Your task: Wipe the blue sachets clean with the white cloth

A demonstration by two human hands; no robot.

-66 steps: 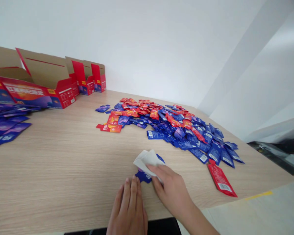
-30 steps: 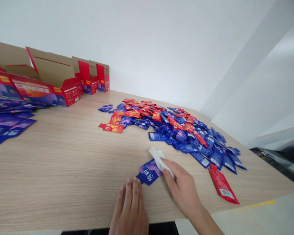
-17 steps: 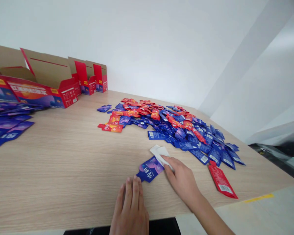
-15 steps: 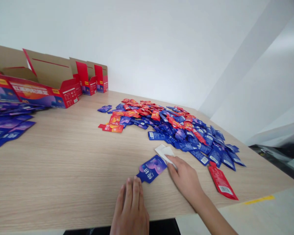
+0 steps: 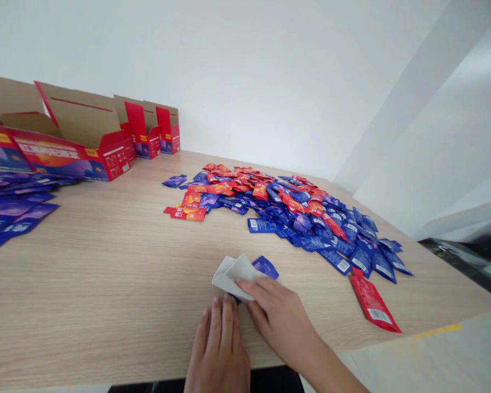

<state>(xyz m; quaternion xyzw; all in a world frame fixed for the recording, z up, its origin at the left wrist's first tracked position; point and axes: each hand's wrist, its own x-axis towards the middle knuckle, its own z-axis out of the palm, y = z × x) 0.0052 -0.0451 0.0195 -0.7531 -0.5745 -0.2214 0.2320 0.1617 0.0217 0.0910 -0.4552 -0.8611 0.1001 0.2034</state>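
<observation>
A blue pouch (image 5: 265,266) lies flat near the table's front edge, mostly covered by a folded white tissue (image 5: 235,274). My right hand (image 5: 280,311) holds the tissue under its fingers and presses it over the pouch. Beside it, my left hand (image 5: 220,344) lies flat, palm down, its fingers stretched out and the fingertips at the narrow spout end of the pouch. Only the far corner of the pouch and a bit near my left fingertips show.
A heap of blue and red pouches (image 5: 270,202) spreads across the back right. One red pouch (image 5: 374,300) lies apart at the right. More blue pouches (image 5: 16,210) are stacked at the left, before open red cartons (image 5: 69,155) along the wall.
My right hand has slid the white tissue leftward from the far right end of the blue pouch onto its middle and spout end. My left hand has stayed in place.
</observation>
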